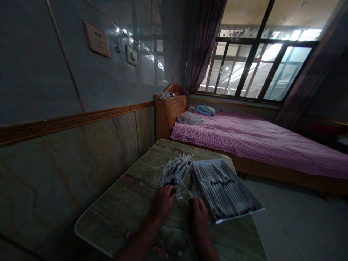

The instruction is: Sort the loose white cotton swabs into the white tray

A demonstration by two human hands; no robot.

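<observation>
My right hand (199,212) is closed around the lower end of a thin white stick (185,186), which slants up and left toward a loose pile. At the near edge of that pile of white sticks with dark ends (176,167) is my left hand (164,198), its fingers curled together. Something small and dark shows at the left fingertips, too dim to name. Just right of my right hand lies a shallow white tray (240,219), holding two rows of similar sticks laid side by side. Whether they are pens I cannot tell.
The sticks and tray are on a small table (108,214) with a marbled, flower-printed top and rounded corners. Beyond it stands a bed (231,139) with a pink checked cover and wooden headboard (175,108). A tiled wall (67,163) runs along the left.
</observation>
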